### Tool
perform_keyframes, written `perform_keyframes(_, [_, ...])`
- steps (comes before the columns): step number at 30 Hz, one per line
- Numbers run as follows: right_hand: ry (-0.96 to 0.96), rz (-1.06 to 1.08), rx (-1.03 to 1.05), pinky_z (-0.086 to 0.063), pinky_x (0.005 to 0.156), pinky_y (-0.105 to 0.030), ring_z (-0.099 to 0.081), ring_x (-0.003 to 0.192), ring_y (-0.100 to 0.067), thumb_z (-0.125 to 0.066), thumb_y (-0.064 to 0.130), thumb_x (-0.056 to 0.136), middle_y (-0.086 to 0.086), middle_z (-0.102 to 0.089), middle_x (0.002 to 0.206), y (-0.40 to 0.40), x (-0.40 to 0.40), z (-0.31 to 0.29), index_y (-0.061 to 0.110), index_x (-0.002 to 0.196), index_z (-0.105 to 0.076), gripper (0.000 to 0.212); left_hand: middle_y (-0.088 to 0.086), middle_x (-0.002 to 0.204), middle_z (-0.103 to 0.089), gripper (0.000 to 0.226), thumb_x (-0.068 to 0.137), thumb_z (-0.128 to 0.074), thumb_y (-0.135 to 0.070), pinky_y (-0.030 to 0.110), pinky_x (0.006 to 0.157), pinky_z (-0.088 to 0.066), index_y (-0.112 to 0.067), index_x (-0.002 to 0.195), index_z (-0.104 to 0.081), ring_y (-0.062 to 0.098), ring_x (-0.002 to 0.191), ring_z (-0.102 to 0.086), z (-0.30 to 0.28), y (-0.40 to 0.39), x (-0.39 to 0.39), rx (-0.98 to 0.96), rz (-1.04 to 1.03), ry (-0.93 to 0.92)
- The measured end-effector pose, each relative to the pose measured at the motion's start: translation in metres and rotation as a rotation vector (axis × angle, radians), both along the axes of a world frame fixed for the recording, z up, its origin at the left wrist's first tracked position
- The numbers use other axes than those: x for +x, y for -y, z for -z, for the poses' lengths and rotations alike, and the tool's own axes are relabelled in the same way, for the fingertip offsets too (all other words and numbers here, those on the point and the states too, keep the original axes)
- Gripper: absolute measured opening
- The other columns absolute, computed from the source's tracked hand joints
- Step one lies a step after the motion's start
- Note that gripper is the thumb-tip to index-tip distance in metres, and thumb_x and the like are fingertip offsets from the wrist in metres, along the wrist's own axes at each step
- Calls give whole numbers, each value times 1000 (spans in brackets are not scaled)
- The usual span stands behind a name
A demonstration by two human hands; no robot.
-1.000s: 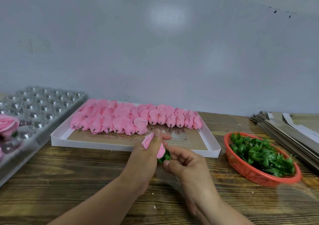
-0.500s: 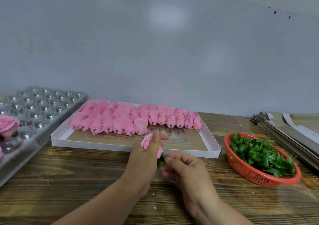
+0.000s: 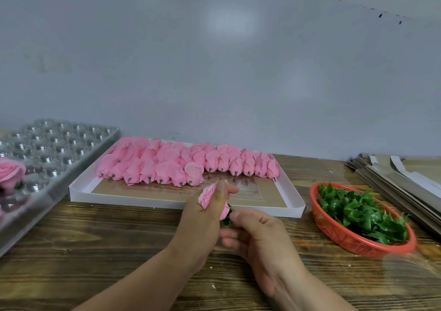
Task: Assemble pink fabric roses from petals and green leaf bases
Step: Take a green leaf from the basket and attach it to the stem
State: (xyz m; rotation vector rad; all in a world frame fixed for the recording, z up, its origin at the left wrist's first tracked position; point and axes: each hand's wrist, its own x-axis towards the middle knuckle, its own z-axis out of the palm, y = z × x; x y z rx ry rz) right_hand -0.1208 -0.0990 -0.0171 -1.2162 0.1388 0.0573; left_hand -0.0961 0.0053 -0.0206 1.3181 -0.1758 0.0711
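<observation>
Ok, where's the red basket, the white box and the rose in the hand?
red basket [image 3: 334, 233], head view, on its mesh front wall.
white box [image 3: 143, 198], head view, on its near wall.
rose [image 3: 207, 196], head view, on its pink petals above the left hand [image 3: 198, 224].

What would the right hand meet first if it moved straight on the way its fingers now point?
Probably the left hand, which holds the pink rose; the right hand already pinches the green leaf base between them.
</observation>
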Motion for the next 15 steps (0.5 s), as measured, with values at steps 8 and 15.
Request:
perform_keyframes(8, [13,-54,44,-56,53,-23,-68,58,-21,-53,-7,85,-20,-70,72,-2,-1,2,3,70,-71,25,-2,86,-62,40,77,-43,-54,10,53,-45,-27,82,-72,-4,68,-60,3,-2,5,11,-94,28])
perform_keyframes(15, [5,-61,29,-56,54,-23,-66,55,-19,-54,-7,85,-21,-68,70,-3,0,5,-2,80,-70,17,2,85,-58,47,68,-41,-67,25,53,-46,-32,73,-73,9,64,-55,1,-2,7,-119,-87,-120])
